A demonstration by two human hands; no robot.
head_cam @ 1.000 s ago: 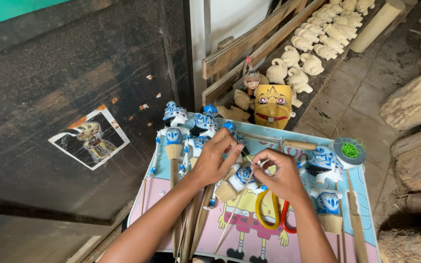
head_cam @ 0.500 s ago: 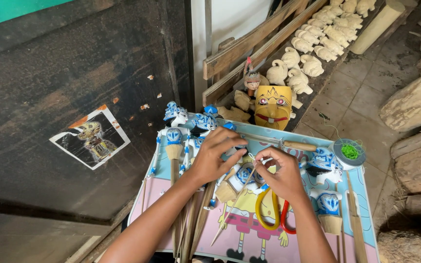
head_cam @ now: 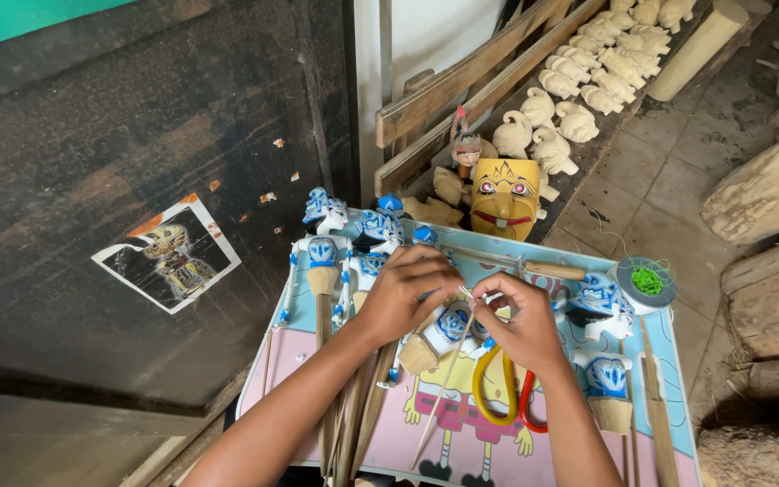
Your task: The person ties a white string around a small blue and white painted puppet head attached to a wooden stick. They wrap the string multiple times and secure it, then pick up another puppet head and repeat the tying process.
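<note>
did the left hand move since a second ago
Barely. The left hand sits over the blue and white puppets, in about the same spot below the yellow mask; only its fingers shifted.

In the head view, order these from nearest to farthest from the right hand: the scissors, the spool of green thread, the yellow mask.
From the right hand:
1. Scissors, just below the hand.
2. Spool of green thread, to its right at the board's edge.
3. Yellow mask, beyond the board's far edge.
</note>
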